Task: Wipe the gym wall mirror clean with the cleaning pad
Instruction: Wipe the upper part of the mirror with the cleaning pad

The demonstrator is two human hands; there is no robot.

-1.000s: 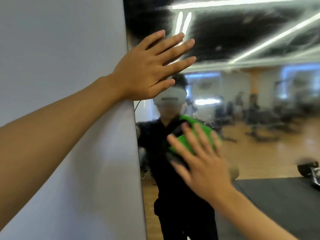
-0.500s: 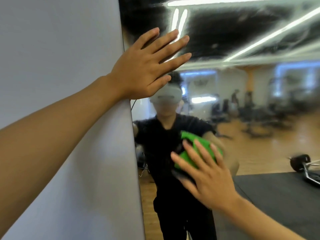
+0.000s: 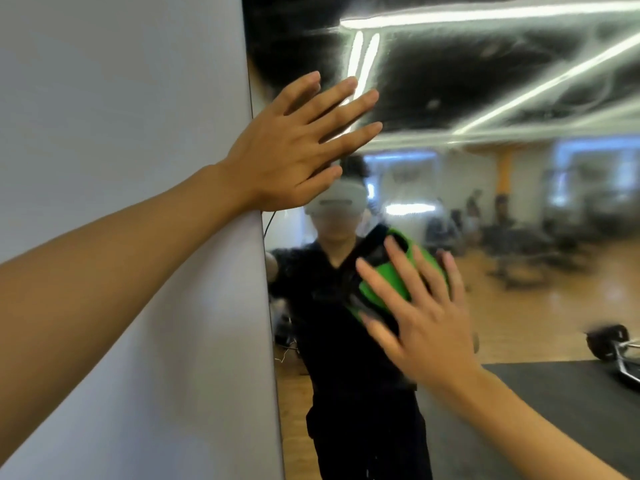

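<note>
1. Since half a second ago our right hand (image 3: 420,327) has carried the green cleaning pad (image 3: 401,275) up and a little to the right across the mirror (image 3: 519,237), while our left hand (image 3: 294,147) has stayed braced near the mirror's left edge, beside the white wall (image 3: 121,133).
2. Our right grip is spread: straight fingers lie flat over the pad and press it to the glass, and nothing is pinched. Our left grip is also spread, with the palm near the wall's edge and the fingers reaching over the glass.
3. We judge the pad could slide out from under the flat fingers, because only pressure holds it. Easing off mid-stroke would let it drop.
4. We also judge that the bare left fingers may leave fresh prints on the glass, and streaks show in the upper reflection.
5. The pad sits between our right fingers and the mirror, showing green above the fingertips, well below the left hand.
</note>
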